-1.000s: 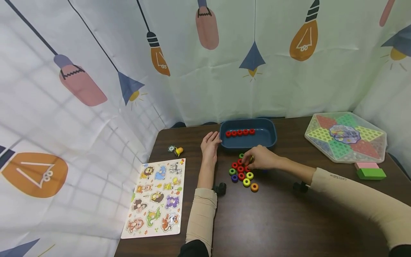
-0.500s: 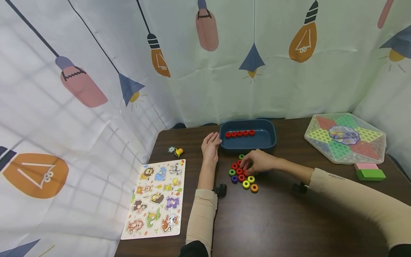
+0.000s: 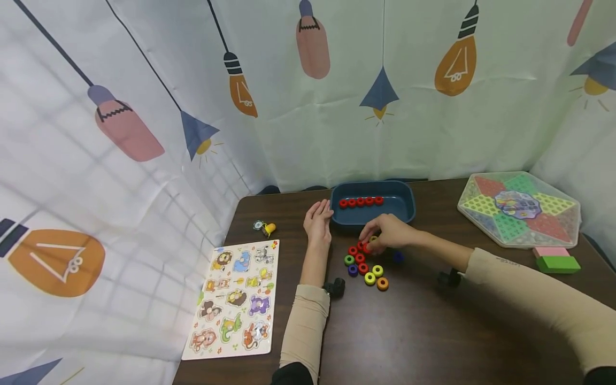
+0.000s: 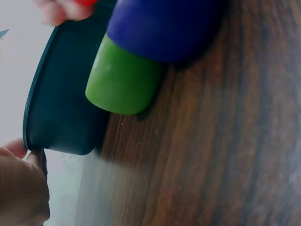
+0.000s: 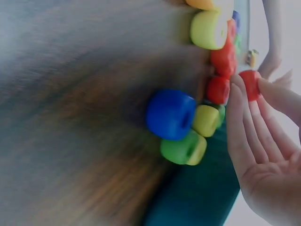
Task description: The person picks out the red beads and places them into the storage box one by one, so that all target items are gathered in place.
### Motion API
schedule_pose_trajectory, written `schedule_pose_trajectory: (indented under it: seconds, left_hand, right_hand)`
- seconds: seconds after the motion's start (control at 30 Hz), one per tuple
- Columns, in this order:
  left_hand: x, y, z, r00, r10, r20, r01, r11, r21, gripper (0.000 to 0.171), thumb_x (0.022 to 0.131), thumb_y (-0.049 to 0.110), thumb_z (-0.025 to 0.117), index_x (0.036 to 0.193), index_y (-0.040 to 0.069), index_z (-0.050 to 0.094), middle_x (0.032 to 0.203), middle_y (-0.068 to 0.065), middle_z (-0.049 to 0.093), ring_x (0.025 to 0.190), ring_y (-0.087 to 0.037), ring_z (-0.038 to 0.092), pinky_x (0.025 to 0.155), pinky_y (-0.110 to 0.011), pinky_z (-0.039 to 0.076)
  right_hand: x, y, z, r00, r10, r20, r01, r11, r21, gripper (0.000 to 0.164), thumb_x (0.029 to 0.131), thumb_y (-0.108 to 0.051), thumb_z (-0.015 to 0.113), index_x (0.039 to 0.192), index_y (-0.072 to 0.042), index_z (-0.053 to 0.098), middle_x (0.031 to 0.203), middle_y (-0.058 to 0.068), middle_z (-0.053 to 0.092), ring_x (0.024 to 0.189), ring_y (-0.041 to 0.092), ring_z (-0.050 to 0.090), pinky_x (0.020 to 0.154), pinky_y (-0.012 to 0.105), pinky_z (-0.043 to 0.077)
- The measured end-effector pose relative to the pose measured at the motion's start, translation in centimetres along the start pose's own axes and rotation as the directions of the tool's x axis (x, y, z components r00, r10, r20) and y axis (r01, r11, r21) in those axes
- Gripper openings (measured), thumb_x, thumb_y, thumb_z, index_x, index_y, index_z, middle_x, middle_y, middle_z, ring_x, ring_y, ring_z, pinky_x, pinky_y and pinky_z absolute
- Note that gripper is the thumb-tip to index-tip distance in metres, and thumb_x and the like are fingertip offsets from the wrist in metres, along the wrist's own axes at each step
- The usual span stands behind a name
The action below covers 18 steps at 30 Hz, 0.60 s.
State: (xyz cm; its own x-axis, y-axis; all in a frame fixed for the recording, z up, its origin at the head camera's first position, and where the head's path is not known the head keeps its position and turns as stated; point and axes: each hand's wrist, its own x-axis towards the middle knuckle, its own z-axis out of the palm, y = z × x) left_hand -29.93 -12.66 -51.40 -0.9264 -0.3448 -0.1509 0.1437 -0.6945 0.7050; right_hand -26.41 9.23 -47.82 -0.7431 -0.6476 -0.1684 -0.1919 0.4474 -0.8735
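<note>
My right hand (image 3: pixel 391 233) pinches a red ring-shaped bead (image 5: pixel 250 85) between thumb and fingertips, above the pile in front of the tray. Below it lie red, green, yellow and purple beads and an orange bead (image 3: pixel 382 284); a blue bead (image 5: pixel 170 114) sits under the right wrist. A row of several red beads (image 3: pixel 361 201) stands inside the dark blue tray (image 3: pixel 402 215). My left hand (image 3: pixel 317 222) rests with fairly straight fingers against the tray's left side. A green bead (image 4: pixel 123 77) and a purple bead (image 4: pixel 162 28) loom close in the left wrist view.
An animal puzzle board (image 3: pixel 231 299) lies on the left, with a small yellow trinket (image 3: pixel 268 229) behind it. At the right are a hexagonal game box (image 3: pixel 520 208) and a green block (image 3: pixel 558 264) beside a pink one. A curtain (image 3: pixel 308 139) hangs behind the table.
My right hand has taken a red bead from the pile and raised it slightly toward the tray. A yellow bead in the pile has shifted slightly. The left hand stays at the tray.
</note>
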Motion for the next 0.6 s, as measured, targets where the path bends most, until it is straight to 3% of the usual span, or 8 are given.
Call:
schedule_pose_trajectory:
  seconds: [0.33, 0.6]
  left_hand:
    - [0.1, -0.1, -0.1, 1.0, 0.005, -0.016, -0.005, 1.0, -0.01, 0.056, 0.077, -0.031, 0.054, 0.127, -0.008, 0.047, 0.128, -0.027, 0.058, 0.121, -0.034, 0.059, 0.1, -0.037, 0.05]
    - [0.1, -0.1, 0.0, 1.0, 0.001, -0.01, -0.002, 1.0, -0.016, 0.054, 0.078, -0.031, 0.052, 0.127, -0.008, 0.047, 0.129, -0.028, 0.058, 0.125, -0.036, 0.055, 0.107, -0.043, 0.042]
  right_hand:
    - [3.3, -2.0, -2.5, 0.993, 0.034, -0.114, -0.008, 0.973, 0.229, 0.032, 0.087, -0.009, 0.074, 0.115, 0.004, 0.066, 0.098, 0.015, 0.073, 0.086, 0.039, 0.071, 0.079, 0.056, 0.056]
    - [7.9, -1.5, -4.3, 0.98, 0.113, -0.165, -0.074, 0.971, 0.228, 0.034, 0.089, -0.008, 0.071, 0.118, 0.007, 0.064, 0.099, 0.018, 0.073, 0.091, 0.041, 0.069, 0.084, 0.054, 0.055]
